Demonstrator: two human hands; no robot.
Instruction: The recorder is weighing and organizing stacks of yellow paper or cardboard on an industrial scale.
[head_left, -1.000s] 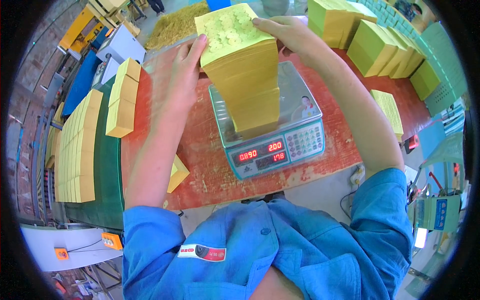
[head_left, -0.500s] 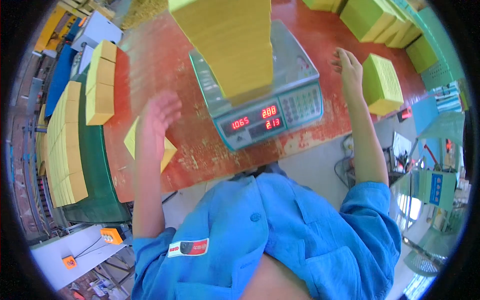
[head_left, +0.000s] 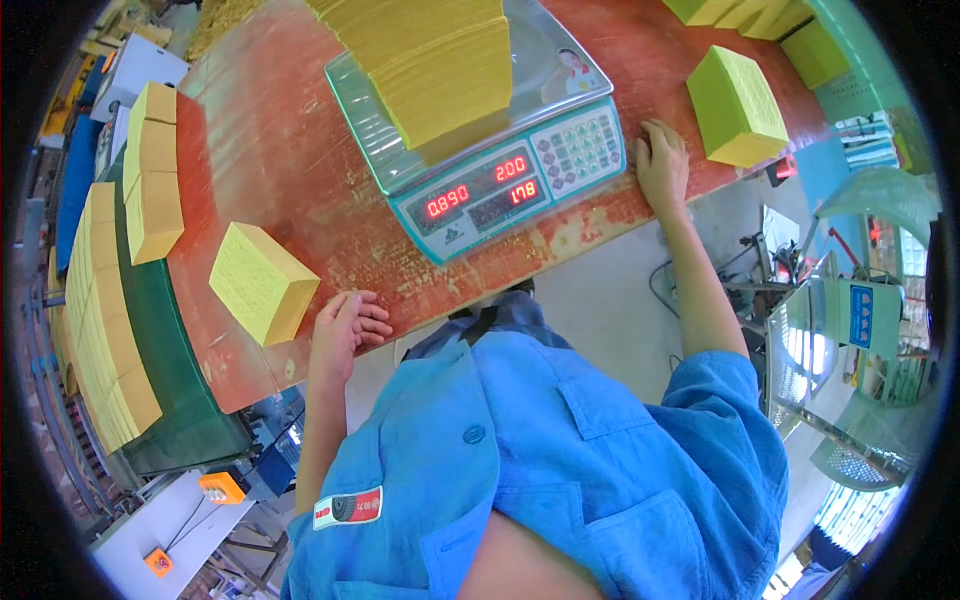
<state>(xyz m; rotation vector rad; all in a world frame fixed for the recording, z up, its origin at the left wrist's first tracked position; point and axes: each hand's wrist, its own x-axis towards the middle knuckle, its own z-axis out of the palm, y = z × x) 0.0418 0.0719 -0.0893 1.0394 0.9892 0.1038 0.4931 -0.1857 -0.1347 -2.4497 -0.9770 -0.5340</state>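
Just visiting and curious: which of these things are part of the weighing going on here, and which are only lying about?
In use:
digital scale
tall yellow paper stack on its pan
left hand and right hand, resting on the red table

Lying about:
small yellow block
green-yellow block
stacked bundles

A worn red counter [head_left: 290, 130] with scuffed, pale patches along its near edge fills the middle of the room. To one side runs a green bench [head_left: 170, 380], with blue crates [head_left: 75, 200] beyond it. Below lies a grey concrete floor [head_left: 600, 300]. On the other side stand teal metal machine parts [head_left: 850, 320] and loose cables [head_left: 665, 285], all in bright, even daylight.
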